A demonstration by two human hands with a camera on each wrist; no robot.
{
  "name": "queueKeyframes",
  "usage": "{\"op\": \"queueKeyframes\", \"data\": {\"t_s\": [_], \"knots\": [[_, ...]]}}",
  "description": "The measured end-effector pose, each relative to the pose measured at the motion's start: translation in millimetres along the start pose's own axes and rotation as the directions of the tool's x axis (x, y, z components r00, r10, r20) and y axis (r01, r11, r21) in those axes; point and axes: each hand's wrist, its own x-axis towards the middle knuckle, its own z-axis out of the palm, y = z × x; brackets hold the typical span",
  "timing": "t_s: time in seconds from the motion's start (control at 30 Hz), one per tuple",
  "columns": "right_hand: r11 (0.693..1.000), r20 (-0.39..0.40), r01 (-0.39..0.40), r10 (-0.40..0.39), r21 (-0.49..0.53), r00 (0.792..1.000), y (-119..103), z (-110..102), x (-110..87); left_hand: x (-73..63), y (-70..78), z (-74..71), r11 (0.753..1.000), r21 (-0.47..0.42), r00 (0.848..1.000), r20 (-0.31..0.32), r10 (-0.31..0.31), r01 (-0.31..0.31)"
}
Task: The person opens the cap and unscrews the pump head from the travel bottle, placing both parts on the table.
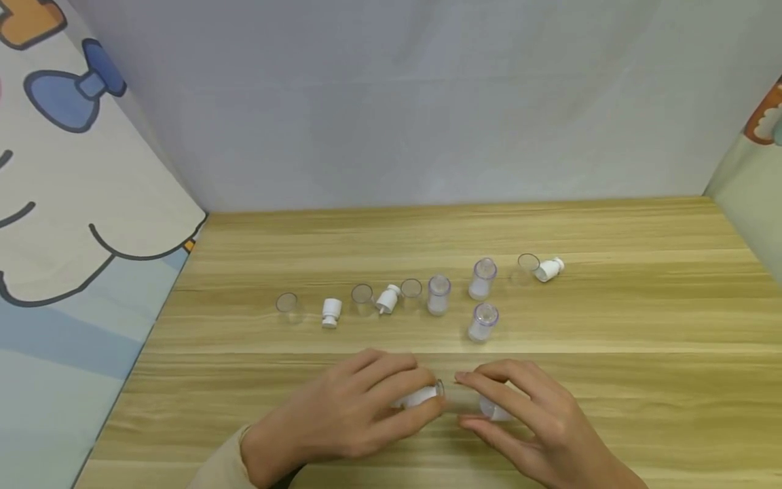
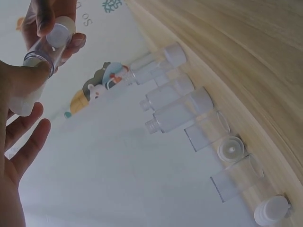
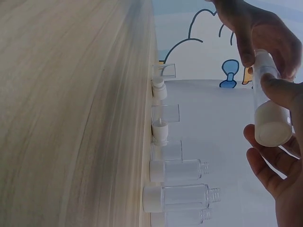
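My left hand [image 1: 366, 404] grips a white pump top [image 1: 421, 396] between thumb and fingers. Across from it, my right hand [image 1: 544, 421] holds a clear bottle [image 3: 260, 92] by its white base [image 3: 273, 127], thumb on one side and fingers on the other. Top and bottle lie in one line between the hands, tilted nearly flat above the table. In the left wrist view the bottle's clear middle [image 2: 49, 46] shows between the two hands. Fingers partly hide the join, so I cannot tell whether the top is fastened.
Three clear bottles with white bases [image 1: 438, 295] stand uncapped beyond the hands. Clear cylindrical covers [image 1: 362, 300] and loose white pump tops [image 1: 331, 312] sit in a row to their left. Another cover [image 1: 527, 266] and a tipped pump top [image 1: 550, 269] lie at right.
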Motion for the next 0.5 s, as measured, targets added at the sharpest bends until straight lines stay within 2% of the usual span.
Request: {"op": "queueKeyframes", "data": {"t_s": [0.17, 0.33, 0.5], "knots": [[1.0, -0.003, -0.002, 0.002, -0.002, 1.0, 0.3, 0.0, 0.4, -1.0, -2.6, 0.5, 1.0, 0.01, 0.999, -0.035, 0.023, -0.023], [1.0, 0.002, -0.007, 0.007, 0.005, 1.0, 0.3, 0.0, -1.2, -4.5, -2.6, 1.6, 0.999, -0.044, 0.999, -0.036, -0.025, 0.023], [1.0, 0.009, 0.007, -0.007, 0.01, 1.0, 1.0, 1.0, -2.0, -5.0, -2.5, 4.3, 0.996, -0.068, 0.996, -0.07, -0.055, 0.051]]}}
